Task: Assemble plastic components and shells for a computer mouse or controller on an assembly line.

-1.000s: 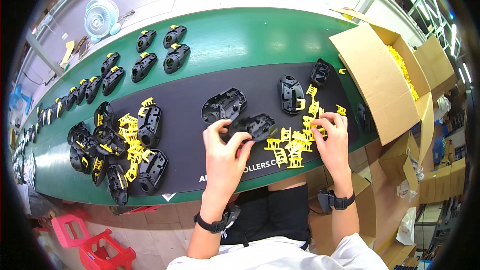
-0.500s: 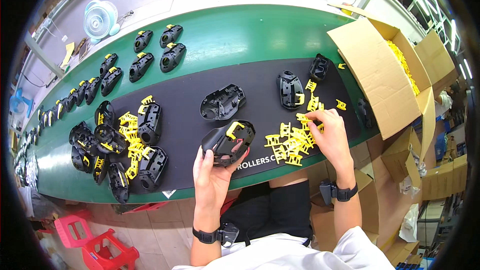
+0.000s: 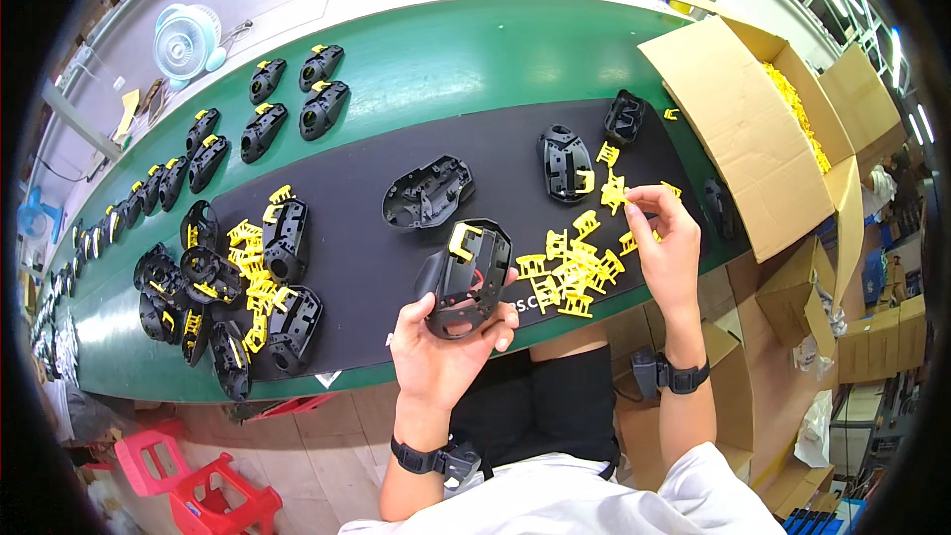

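My left hand (image 3: 441, 352) grips a black plastic mouse shell (image 3: 480, 267) from below, its hollow inner side facing up. A yellow plastic clip (image 3: 462, 238) sits at the shell's upper left end. My right hand (image 3: 666, 248) is over the right part of the mat, thumb and forefinger pinched at the end of another yellow clip (image 3: 613, 192). Just left of that hand lies a loose pile of yellow clips (image 3: 570, 272). Beyond my left hand an open black shell half (image 3: 428, 192) rests on the mat, and a shell with a yellow clip (image 3: 566, 164) lies further right.
A black mat (image 3: 347, 173) covers part of the green table (image 3: 475, 40). More shells (image 3: 210, 275) and yellow clips (image 3: 253, 267) crowd the left side, with rows of shells (image 3: 263, 129) behind. A cardboard box (image 3: 738, 129) of yellow parts stands at right. A fan (image 3: 186, 43) stands at the back.
The shell in my left hand has turned more upright, with the fingers now under its near end. My right hand has moved from the pile rightward and farther away, to a clip beyond it.
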The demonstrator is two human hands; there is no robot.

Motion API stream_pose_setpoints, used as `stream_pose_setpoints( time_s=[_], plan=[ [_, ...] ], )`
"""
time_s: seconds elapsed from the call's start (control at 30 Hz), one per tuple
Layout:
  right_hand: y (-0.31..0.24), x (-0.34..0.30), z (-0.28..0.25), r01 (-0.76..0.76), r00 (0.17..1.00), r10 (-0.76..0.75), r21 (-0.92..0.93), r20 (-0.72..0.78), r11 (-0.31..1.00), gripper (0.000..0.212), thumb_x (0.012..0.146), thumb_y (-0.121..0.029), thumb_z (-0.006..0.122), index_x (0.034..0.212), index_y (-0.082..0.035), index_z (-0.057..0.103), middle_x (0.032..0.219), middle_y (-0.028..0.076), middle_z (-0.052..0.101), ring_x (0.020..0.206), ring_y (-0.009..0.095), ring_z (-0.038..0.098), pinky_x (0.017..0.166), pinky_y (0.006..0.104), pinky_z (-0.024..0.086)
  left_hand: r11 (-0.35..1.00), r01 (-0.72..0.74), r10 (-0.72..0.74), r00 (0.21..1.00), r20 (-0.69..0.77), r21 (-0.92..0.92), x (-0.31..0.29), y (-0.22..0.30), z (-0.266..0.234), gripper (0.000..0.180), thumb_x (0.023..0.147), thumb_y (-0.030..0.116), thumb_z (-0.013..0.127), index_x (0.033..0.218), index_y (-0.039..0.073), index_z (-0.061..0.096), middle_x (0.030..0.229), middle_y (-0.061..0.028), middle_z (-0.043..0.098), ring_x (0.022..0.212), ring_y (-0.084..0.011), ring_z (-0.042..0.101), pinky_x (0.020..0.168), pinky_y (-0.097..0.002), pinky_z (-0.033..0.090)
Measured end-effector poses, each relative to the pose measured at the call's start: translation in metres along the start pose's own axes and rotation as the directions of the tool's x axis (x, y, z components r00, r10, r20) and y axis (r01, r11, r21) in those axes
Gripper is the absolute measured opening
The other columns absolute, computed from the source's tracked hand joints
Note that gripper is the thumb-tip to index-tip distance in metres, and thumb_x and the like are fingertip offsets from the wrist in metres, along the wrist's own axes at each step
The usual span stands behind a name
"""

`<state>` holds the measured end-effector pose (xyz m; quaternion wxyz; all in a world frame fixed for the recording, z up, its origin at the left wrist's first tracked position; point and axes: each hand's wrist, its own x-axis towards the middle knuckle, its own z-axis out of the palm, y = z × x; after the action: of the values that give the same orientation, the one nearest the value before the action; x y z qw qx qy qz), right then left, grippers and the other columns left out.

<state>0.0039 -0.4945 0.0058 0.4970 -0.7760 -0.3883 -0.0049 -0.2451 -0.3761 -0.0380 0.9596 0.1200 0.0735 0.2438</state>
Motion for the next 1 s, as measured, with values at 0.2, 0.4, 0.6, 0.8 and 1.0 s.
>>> stream_pose_setpoints(
  time_s=[0.2,0.4,0.6,0.8,1.0],
  plan=[
    [-0.009,-0.016,-0.001,-0.241,0.966,0.159,0.492,0.203,0.837,0.011,0.098,-0.003,0.060,0.109,-0.002,0.060,0.093,0.005,0.068,0.076,0.005,0.061,0.055,0.0192,0.042,0.998,0.037,-0.040,0.997,-0.060,-0.055,0.000,-0.009,0.007,0.078,0.086,0.041,0.053,0.155,0.007,0.035,0.140,-0.0272,0.050,0.089,-0.0317,0.055,0.071,-0.0385,0.047],
    [-0.054,-0.043,-0.010,-0.363,0.895,0.066,0.634,0.442,0.682,0.009,0.100,-0.003,0.056,0.110,-0.003,0.058,0.091,0.006,0.064,0.077,0.009,0.064,0.052,0.0205,0.042,0.994,0.076,-0.067,0.992,0.105,-0.081,0.004,-0.015,0.018,0.082,0.080,0.038,0.055,0.152,0.003,0.035,0.122,-0.0220,0.059,0.081,-0.0289,0.057,0.063,-0.0397,0.047],
    [-0.058,-0.056,-0.010,-0.469,0.837,-0.030,0.743,0.547,0.477,0.021,0.095,-0.004,0.063,0.113,0.003,0.056,0.099,0.014,0.068,0.079,0.017,0.070,0.054,0.0209,0.045,0.928,-0.056,0.041,0.998,0.048,0.367,-0.003,-0.023,0.022,0.081,0.086,0.022,0.063,0.155,0.006,0.024,0.120,-0.0174,0.055,0.100,-0.0298,0.062,0.070,-0.0442,0.056],
    [-0.052,-0.063,-0.011,-0.465,0.841,-0.059,0.774,0.538,0.430,0.018,0.096,-0.004,0.061,0.113,0.002,0.056,0.100,0.015,0.068,0.080,0.017,0.070,0.053,0.0211,0.045,0.910,-0.037,0.028,0.999,0.027,0.413,-0.009,-0.028,0.022,0.073,0.097,0.028,0.055,0.158,0.009,0.019,0.127,-0.0152,0.053,0.097,-0.0211,0.060,0.063,-0.0345,0.050],
    [-0.067,-0.068,-0.009,-0.494,0.855,0.139,0.705,0.499,0.510,0.023,0.096,-0.006,0.064,0.117,0.000,0.054,0.104,0.022,0.069,0.077,0.019,0.070,0.050,0.0212,0.046,0.915,-0.190,0.203,0.979,0.001,0.355,-0.007,-0.033,0.018,0.046,0.104,0.022,0.049,0.145,0.006,0.034,0.109,-0.0122,0.057,0.093,-0.0245,0.063,0.055,-0.0362,0.059]
  ],
)
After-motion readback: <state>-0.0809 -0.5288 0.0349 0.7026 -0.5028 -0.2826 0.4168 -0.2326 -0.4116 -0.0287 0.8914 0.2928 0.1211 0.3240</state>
